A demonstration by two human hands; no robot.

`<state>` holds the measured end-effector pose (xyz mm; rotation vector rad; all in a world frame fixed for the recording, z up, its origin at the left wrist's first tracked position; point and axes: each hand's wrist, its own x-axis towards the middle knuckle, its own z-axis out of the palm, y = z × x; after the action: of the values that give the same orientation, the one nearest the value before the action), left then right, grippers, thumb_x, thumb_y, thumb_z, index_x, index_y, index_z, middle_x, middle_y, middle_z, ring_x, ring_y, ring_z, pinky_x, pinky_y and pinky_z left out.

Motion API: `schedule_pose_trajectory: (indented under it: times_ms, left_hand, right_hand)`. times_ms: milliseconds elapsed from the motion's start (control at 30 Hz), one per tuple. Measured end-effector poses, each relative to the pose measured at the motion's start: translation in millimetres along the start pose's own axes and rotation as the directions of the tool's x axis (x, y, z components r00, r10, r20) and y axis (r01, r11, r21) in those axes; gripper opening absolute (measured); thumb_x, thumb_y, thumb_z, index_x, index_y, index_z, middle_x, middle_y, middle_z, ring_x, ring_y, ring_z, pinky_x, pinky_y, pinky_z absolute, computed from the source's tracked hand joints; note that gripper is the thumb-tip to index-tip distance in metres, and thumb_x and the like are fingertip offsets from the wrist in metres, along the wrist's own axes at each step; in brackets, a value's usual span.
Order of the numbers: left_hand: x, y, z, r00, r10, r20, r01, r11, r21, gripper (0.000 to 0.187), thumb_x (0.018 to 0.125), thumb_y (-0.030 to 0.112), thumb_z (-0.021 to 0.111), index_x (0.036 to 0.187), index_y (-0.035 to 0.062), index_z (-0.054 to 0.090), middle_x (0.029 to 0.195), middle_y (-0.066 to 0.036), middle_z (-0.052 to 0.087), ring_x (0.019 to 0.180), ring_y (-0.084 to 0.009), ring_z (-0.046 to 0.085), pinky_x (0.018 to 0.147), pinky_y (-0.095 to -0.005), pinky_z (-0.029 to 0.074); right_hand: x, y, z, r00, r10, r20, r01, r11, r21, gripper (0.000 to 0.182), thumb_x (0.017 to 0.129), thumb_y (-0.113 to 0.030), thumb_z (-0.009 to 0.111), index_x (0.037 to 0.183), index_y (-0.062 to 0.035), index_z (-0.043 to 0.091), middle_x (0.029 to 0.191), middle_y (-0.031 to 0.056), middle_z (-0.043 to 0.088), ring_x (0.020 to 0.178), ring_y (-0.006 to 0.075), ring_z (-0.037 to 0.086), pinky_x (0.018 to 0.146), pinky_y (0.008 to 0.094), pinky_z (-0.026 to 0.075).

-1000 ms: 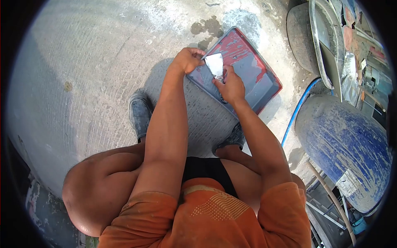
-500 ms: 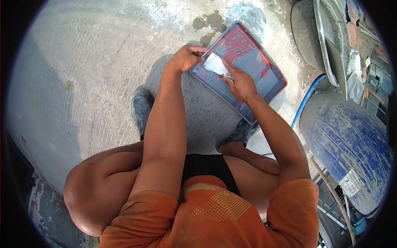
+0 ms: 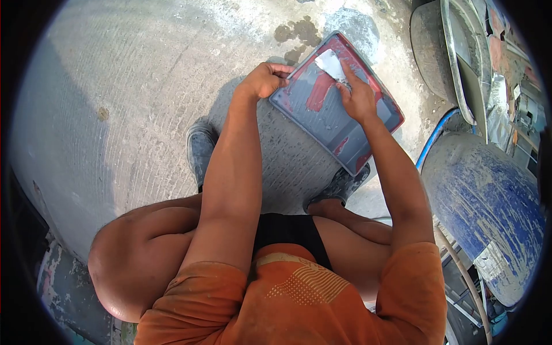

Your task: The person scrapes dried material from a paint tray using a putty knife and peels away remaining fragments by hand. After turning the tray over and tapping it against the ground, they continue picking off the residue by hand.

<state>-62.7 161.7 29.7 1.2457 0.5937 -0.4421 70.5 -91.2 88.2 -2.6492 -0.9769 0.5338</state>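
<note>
**While much grey coating is left, red is bared in patches on the paint tray [image 3: 339, 127]**

Beyond the orange shirt [image 3: 299, 296] and black shorts [image 3: 290, 233], where the legs are bent in a low squat, two dark shoes are planted on the concrete floor [image 3: 149, 92]. The tray is held just past them, between the hands, its near corner beside the right shoe [image 3: 347, 183]; whether its underside is fully supported by the floor cannot be told.

Its rim is pinched at the left edge between the thumb and fingers of the left hand [image 3: 261, 81]. The putty knife [image 3: 329, 63] is gripped in the right hand [image 3: 362, 102], with a finger extended towards the blade, which is laid over the upper part of the tray.

The work is judged to be partway along: a broad red band is exposed mid-tray, and red is seen along the far wall and near the lower corner, while much of the base is covered in grey.

Farther off, a damp patch [image 3: 300, 33] is seen on the concrete, and a blue hose [image 3: 434, 138] is passed between a round basin [image 3: 428, 54] and a blue drum [image 3: 483, 198].
</note>
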Motion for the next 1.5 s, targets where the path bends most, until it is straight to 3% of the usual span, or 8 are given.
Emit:
schedule_pose_trajectory:
  times_ms: [67,233,467,700,800,1333,1433,1500]
  left_hand:
    - [-0.8,0.9,2.5,0.999,0.021,-0.045,-0.021,1.0,0.007,0.037,0.091,-0.005,0.071,0.127,0.0055,0.075,0.114,-0.01,0.076,0.1,-0.0187,0.068,0.092,-0.0323,0.055]
    - [-1.6,-0.8,-1.6,1.0,0.019,-0.013,-0.019,1.0,0.006,0.039,0.091,-0.004,0.071,0.128,0.0058,0.074,0.115,-0.009,0.075,0.099,-0.0181,0.068,0.092,-0.0316,0.054]
    - [7.8,-7.4,-2.2,0.999,0.044,-0.026,-0.043,0.998,0.046,0.041,0.09,-0.001,0.072,0.13,0.0056,0.074,0.115,-0.008,0.074,0.096,-0.0166,0.066,0.085,-0.0307,0.053]
    - [-0.8,8.2,-3.5,1.0,0.006,-0.022,-0.003,0.994,0.112,0.04,0.09,-0.001,0.071,0.129,0.007,0.074,0.117,-0.009,0.074,0.1,-0.0183,0.067,0.093,-0.032,0.052]
    - [-2.1,-1.1,2.2,0.998,0.028,-0.05,-0.021,0.992,0.127,0.041,0.09,-0.002,0.07,0.129,0.0084,0.075,0.116,-0.009,0.074,0.101,-0.019,0.067,0.095,-0.0329,0.052]
    - [7.4,-11.2,1.0,0.997,0.056,-0.059,-0.05,0.993,0.103,0.041,0.089,-0.005,0.069,0.128,0.006,0.075,0.115,-0.01,0.077,0.101,-0.0189,0.069,0.094,-0.0324,0.054]
    - [11.4,-19.4,1.5,0.996,0.075,-0.038,-0.072,0.995,0.074,0.041,0.089,-0.005,0.069,0.128,0.0058,0.075,0.115,-0.011,0.077,0.1,-0.0191,0.07,0.093,-0.0321,0.055]
    - [13.7,-17.9,2.9,0.995,0.093,-0.043,-0.091,0.995,0.048,0.04,0.088,-0.004,0.07,0.126,0.0075,0.076,0.116,-0.013,0.077,0.101,-0.021,0.071,0.093,-0.0325,0.055]
  right_hand:
    - [1.0,-3.4,2.5,0.999,0.052,0.011,-0.052,0.999,-0.006,0.066,0.101,-0.024,0.062,0.161,-0.0313,0.037,0.138,0.0156,0.066,0.122,0.0394,0.064,0.1,0.0483,0.053]
    - [-7.7,-2.2,-16.7,0.951,-0.144,0.274,0.159,0.987,-0.031,0.066,0.101,-0.023,0.063,0.161,-0.0319,0.037,0.138,0.0158,0.066,0.123,0.0391,0.063,0.1,0.0479,0.053]
    - [8.8,-5.3,-17.0,0.984,-0.029,0.178,0.041,0.997,-0.064,0.065,0.103,-0.024,0.061,0.162,-0.035,0.035,0.139,0.0149,0.066,0.123,0.0387,0.064,0.103,0.0477,0.053]
    - [21.2,-13.1,-33.9,0.918,-0.055,0.393,0.145,0.969,-0.202,0.065,0.104,-0.026,0.058,0.163,-0.0363,0.032,0.14,0.0142,0.065,0.124,0.0383,0.064,0.103,0.0485,0.053]
    - [24.1,-6.1,-28.7,0.977,0.031,0.211,-0.001,0.99,-0.14,0.066,0.104,-0.025,0.058,0.163,-0.0355,0.031,0.141,0.0151,0.065,0.124,0.0388,0.064,0.103,0.0493,0.053]
    - [-3.8,-24.0,-35.7,0.879,-0.195,0.434,0.246,0.967,-0.063,0.069,0.102,-0.018,0.061,0.163,-0.0307,0.034,0.134,0.0158,0.068,0.118,0.0393,0.065,0.099,0.0494,0.053]
    - [-19.1,-44.4,-37.9,0.769,-0.07,0.636,0.216,0.964,-0.155,0.068,0.102,-0.019,0.061,0.163,-0.0309,0.035,0.134,0.0154,0.068,0.118,0.0388,0.065,0.098,0.0495,0.054]
    - [-22.1,-43.7,-36.6,0.801,-0.047,0.596,0.191,0.965,-0.18,0.067,0.101,-0.02,0.062,0.162,-0.0314,0.036,0.135,0.0155,0.068,0.118,0.0387,0.065,0.098,0.0493,0.054]
